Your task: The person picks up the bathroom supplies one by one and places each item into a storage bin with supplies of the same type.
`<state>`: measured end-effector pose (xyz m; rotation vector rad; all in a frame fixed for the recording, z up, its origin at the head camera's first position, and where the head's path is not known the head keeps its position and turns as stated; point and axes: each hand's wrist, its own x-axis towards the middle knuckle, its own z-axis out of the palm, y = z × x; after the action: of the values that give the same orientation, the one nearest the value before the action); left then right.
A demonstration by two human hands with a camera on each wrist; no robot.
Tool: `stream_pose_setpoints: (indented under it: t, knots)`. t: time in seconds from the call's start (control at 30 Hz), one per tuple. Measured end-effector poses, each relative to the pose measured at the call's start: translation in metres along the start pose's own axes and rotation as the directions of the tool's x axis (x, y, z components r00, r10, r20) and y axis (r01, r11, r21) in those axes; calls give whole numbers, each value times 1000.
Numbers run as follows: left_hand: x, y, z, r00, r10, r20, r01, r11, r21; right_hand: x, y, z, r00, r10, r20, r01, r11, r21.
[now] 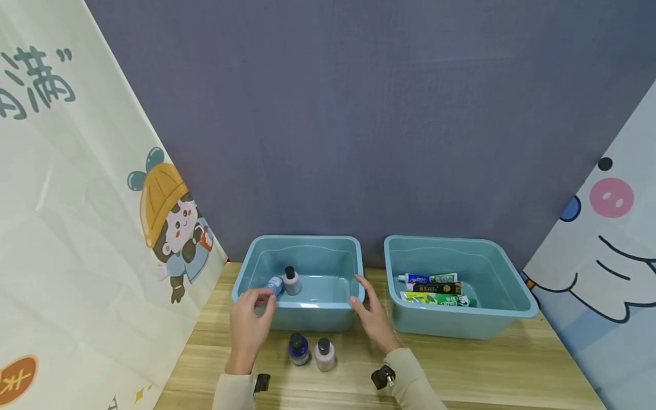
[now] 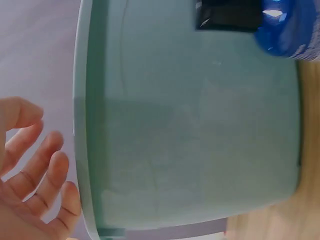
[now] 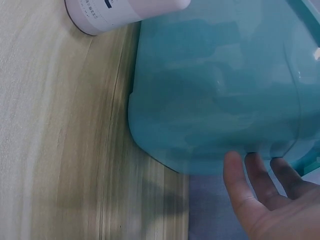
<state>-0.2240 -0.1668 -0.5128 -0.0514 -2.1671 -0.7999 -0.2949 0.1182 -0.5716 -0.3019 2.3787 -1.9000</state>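
Note:
My left hand (image 1: 250,324) is over the front left rim of a blue-green plastic bin (image 1: 312,319). Its fingers are loosely bent, and the left wrist view shows nothing between them. Just beyond the fingertips, inside the bin, a small light-blue bottle (image 1: 275,285) leans at a tilt. Beside it stands a pale bottle (image 1: 292,282) with a black cap. At the bin's right side, my right hand (image 1: 376,322) touches the rim and outer wall with fairly straight fingers. A dark-blue bottle (image 1: 299,350) and a pale pink bottle (image 1: 325,355), both black-capped, stand before the bin.
A second blue-green bin (image 1: 461,324) on the right holds several toothpaste tubes (image 1: 435,288). Both bins stand on a wood-grain table (image 1: 492,370). A grey-blue cloth wall (image 1: 328,142) rises behind, with printed sheets (image 1: 102,228) at the sides.

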Motion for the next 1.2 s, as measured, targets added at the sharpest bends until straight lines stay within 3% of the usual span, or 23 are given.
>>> stream_pose_setpoints:
  t: [0.13, 0.3, 0.43, 0.6, 0.87, 0.97, 1.2]
  knots:
    - [-14, -2, 1, 999, -8, -52, 7, 1000, -19, -3, -8, -1, 1000, 6, 6, -6, 1000, -7]
    - [-32, -6, 6, 998, -39, -42, 37, 998, -42, 0, 2, 0, 1000, 8, -14, -8, 1000, -3]
    - [-46, -6, 12, 996, -84, 35, 86, 994, -64, 1, 4, -1, 1000, -15, -23, 15, 1000, -3]
    - [-63, -5, 18, 978, -143, 151, 153, 986, -58, 1, 6, 0, 999, -33, -20, 33, 999, -4]
    - [-79, -1, 28, 950, -176, 259, 177, 984, 18, 1, 5, 2, 1000, -20, -13, 20, 1000, 4]
    - [-84, -1, 31, 944, -179, 277, 177, 984, 33, 0, 4, 2, 1000, -16, -14, 16, 1000, 1]
    - [-93, -6, 36, 953, -155, 261, 150, 988, 41, 0, 4, 3, 1000, -21, -20, 21, 1000, -9]
